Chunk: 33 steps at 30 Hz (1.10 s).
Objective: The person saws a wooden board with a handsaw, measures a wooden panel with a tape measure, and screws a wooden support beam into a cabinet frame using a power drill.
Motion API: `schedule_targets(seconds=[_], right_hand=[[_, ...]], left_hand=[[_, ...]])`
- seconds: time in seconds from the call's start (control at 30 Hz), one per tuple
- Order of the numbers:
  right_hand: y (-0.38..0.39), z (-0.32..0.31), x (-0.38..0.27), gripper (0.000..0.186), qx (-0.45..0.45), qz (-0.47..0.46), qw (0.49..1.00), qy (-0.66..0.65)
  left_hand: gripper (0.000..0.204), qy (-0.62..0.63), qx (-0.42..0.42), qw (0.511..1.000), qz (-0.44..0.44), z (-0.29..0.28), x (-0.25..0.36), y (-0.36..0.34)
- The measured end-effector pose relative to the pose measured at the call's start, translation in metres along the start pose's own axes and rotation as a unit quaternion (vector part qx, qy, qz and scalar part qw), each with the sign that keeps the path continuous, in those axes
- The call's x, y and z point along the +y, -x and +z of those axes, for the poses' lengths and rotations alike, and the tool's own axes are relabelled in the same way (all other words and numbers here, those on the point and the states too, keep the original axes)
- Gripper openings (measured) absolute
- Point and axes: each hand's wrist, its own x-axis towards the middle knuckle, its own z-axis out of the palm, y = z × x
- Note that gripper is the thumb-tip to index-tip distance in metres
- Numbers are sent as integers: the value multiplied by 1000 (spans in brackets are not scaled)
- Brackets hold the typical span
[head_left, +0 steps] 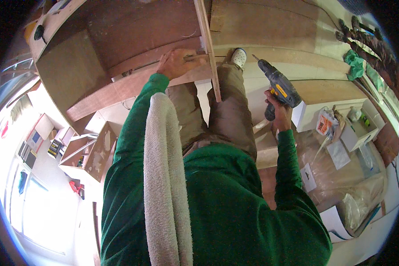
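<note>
In my right hand (280, 108) is a black and yellow cordless drill (277, 82), gripped by its handle. Its bit points up and to the left, touching nothing. My left hand (176, 63) is bent over the top edge of a long wooden board (128, 92), close to where that board meets a narrow upright panel (212, 57). Whether a small piece is pinched in those fingers is too unclear to tell. Both boards belong to a large brown wooden cabinet frame (82, 66), which stands open in front of me.
Left of me is a wooden box (88, 153) holding strips. On the right, plastic-wrapped panels (332, 177) carry bags and a white drawer (363, 128) with small items. Another person's legs (368, 44) show at the far right. A white towel (162, 186) hangs down my front.
</note>
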Motion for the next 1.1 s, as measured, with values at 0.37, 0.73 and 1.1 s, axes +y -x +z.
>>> schedule_targets(seconds=[0.37, 0.73, 1.1], right_hand=[[-3, -10, 0, 31, -20, 35, 999, 17], [-7, -17, -3, 26, -63, 49, 997, 19], [-26, -24, -17, 25, -153, 29, 988, 20]], left_hand=[[54, 40, -27, 999, 4, -13, 2, 1], [54, 22, 12, 1000, 12, -7, 0, 2], [60, -31, 4, 999, -7, -2, 35, -7]])
